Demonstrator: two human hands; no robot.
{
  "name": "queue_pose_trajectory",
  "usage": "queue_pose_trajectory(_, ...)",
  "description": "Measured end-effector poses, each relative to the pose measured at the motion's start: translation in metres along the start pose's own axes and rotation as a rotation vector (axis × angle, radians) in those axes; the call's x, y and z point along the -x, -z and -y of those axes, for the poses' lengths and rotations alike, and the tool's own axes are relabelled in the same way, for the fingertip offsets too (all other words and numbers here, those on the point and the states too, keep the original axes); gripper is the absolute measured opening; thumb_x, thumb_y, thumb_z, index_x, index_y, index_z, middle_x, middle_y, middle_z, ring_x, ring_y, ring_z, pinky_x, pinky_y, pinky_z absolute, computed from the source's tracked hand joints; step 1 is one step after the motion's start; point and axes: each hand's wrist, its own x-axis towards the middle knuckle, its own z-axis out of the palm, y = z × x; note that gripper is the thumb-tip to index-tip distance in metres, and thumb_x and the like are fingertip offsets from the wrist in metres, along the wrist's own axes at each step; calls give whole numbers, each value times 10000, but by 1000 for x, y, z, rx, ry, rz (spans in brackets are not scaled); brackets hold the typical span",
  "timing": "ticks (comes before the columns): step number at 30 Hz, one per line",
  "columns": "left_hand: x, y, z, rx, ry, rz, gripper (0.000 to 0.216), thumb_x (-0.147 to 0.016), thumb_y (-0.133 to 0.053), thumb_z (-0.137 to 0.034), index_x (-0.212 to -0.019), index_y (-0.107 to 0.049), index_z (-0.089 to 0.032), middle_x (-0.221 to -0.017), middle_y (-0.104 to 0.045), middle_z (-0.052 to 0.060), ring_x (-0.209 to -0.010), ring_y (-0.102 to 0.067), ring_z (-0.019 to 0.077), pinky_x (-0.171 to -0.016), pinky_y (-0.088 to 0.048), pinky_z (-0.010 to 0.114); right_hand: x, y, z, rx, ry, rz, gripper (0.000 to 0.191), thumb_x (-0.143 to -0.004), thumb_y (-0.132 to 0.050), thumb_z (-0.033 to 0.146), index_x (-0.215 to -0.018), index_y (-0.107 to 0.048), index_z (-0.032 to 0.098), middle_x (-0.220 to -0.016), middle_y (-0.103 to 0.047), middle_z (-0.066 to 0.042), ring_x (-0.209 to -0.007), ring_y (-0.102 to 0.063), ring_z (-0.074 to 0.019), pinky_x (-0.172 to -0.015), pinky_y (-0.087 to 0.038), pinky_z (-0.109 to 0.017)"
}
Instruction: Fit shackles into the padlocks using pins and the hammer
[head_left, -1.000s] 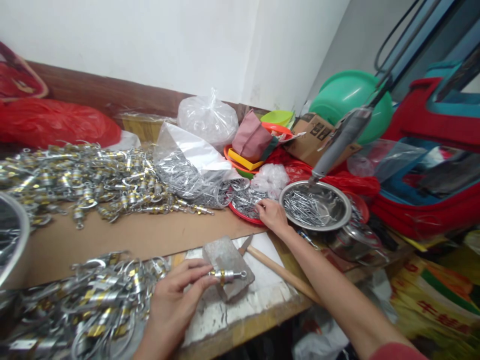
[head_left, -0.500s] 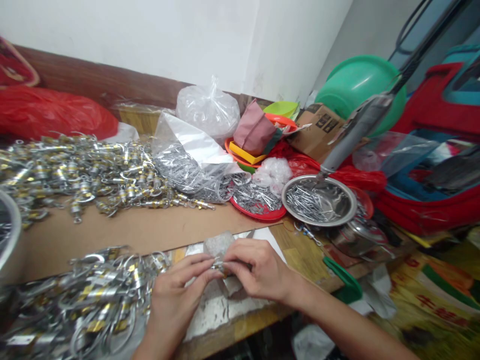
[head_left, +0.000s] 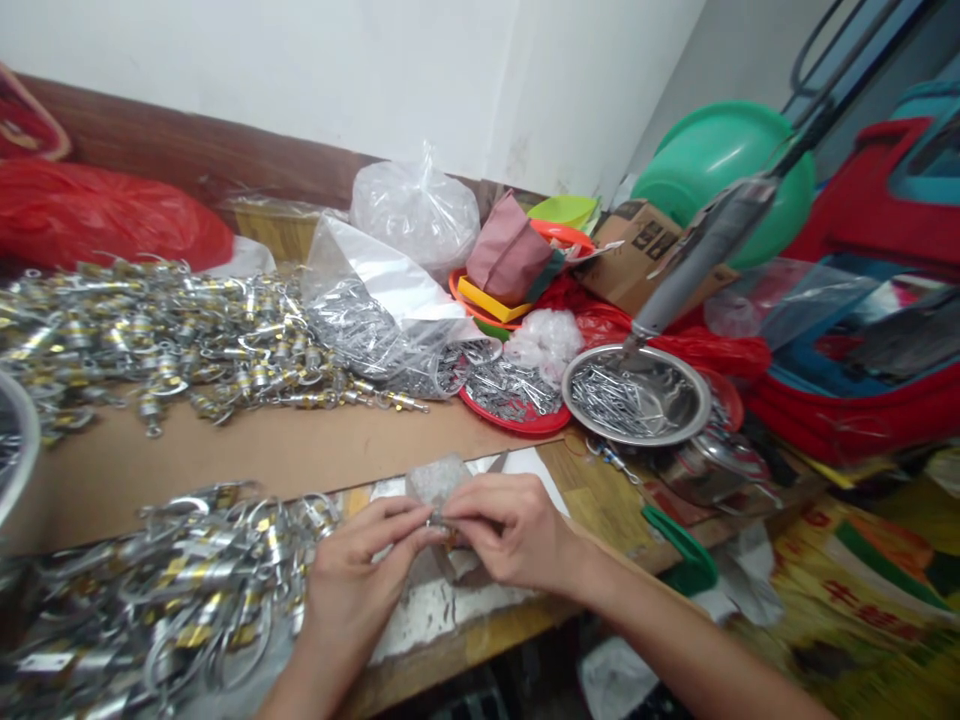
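Both of my hands meet over a grey metal block near the front edge of the table. My left hand pinches a tiny metal piece between thumb and forefinger. From the other side, my right hand has its fingertips closed at the same spot. The piece is mostly covered by the fingers, so its kind cannot be made out. Beneath the block lies a pale metal plate. Beside my left hand is a heap of silver and brass-coloured metal fittings with rings.
Another pile of such fittings lies farther back on brown cardboard. A red dish and a steel bowl hold thin metal pins. Over the bowl leans a grey hand tool. A green basin stands behind.
My hands stay at the block with almost the same grip; the fingers have shifted only slightly. The camera view has moved a little.
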Motion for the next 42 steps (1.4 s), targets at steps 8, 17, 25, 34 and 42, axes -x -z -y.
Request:
queue_pose_trajectory(8, 2, 1, 0, 17, -49, -4, 112, -674, -646, -246, -714, -751, -241, -765, -712, 31, -707, -659, 168, -641, -518, 236, -3, -14, 7, -356, -513, -141, 83, -667, -645, 215, -661, -681, 141, -589, -657, -24, -527, -585, -120, -501, -461, -208)
queue_pose_trajectory(17, 2, 0, -2, 77, 84, 44, 120, -670, -655, -219, -740, -751, -240, -780, -693, 21, -745, -630, 158, -688, -472, 223, 3, -18, 7, -415, -448, -235, 75, -667, -637, 140, -708, -578, 163, -664, -637, -1, -609, -615, -114, -585, -516, -210)
queue_pose_trajectory(25, 0, 5, -4, 345, 343, 66, 27, -603, -707, -240, -608, -732, -252, -758, -682, 11, -789, -609, 187, -751, -456, 274, 25, -11, 5, 82, 118, -156, 240, -749, -596, 105, -985, -576, 146, -882, -662, -90, -806, -625, -156, -707, -517, -255)
queue_pose_trajectory(34, -6, 18, -19, -2, 73, 176, 82, -661, -663, -305, -613, -701, -252, -932, -659, 39, -884, -598, 218, -837, -399, 325, 20, 7, 6, 358, 475, -106, 185, -849, -468, 118, -880, -649, 106, -921, -680, -146, -904, -622, -188, -721, -521, -287)
queue_pose_trajectory(42, -6, 19, -20, 130, 302, 298, 147, -702, -625, -348, -688, -709, -228, -770, -729, 24, -751, -645, 205, -717, -479, 292, 24, -3, 13, 68, 166, -149, 192, -796, -525, 96, -875, -694, 143, -898, -696, -102, -820, -654, -137, -704, -531, -198)
